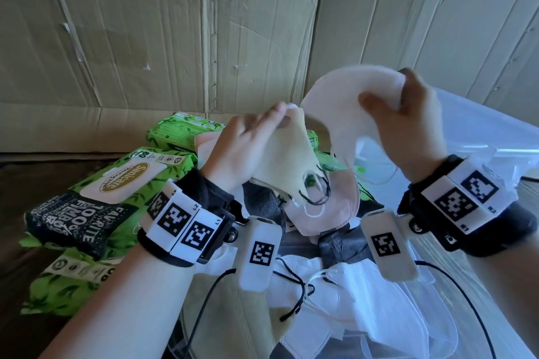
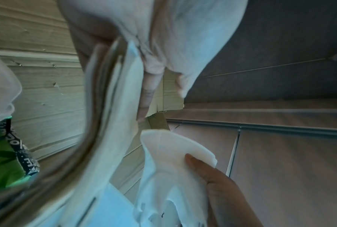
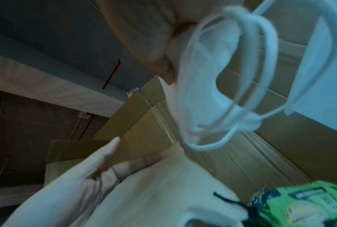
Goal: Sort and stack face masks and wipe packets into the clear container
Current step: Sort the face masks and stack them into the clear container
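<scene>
Now my left hand [image 1: 248, 137] holds a cream face mask [image 1: 285, 160] up over the pile, fingers laid fairly straight along its upper edge, black ear loops dangling below. My right hand [image 1: 408, 122] keeps its grip pinched on a pale pink face mask [image 1: 332, 102], thumb in front, fingers behind. Green wipe packets [image 1: 116, 183] lie to my left; white masks [image 1: 350, 285] are heaped beneath my wrists. At right stands the clear container [image 1: 481, 140].
</scene>
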